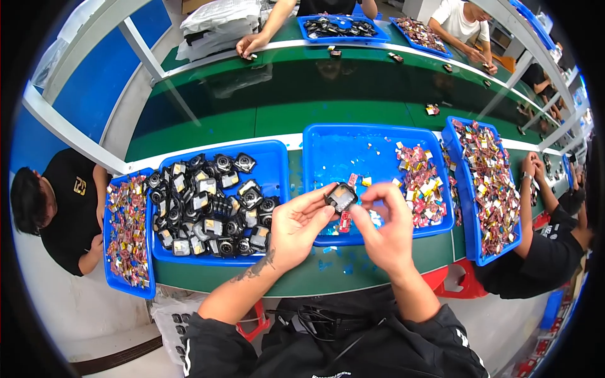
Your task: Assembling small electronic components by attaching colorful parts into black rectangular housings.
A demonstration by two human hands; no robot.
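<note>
A small black plastic housing (341, 196) with a grey, gold-patched face is gripped between the thumb and fingers of my left hand (301, 222). My right hand (389, 230) is at the housing's right edge, its fingers curled in toward the thumb and slightly blurred. Whether anything is between them is hidden. A small red circuit board (345, 222) shows just under the housing; I cannot tell whether it hangs from it or lies in the tray. Both hands are over the near part of a blue tray (353, 129), whose right side holds a heap of red and yellow small boards (421, 186).
Left of it, another blue tray (283, 164) holds many black housings (208, 208). Trays of red boards stand at the far left (129, 236) and right (485, 189). A green conveyor (265, 94) runs beyond, with co-workers at its far side and on both sides of me.
</note>
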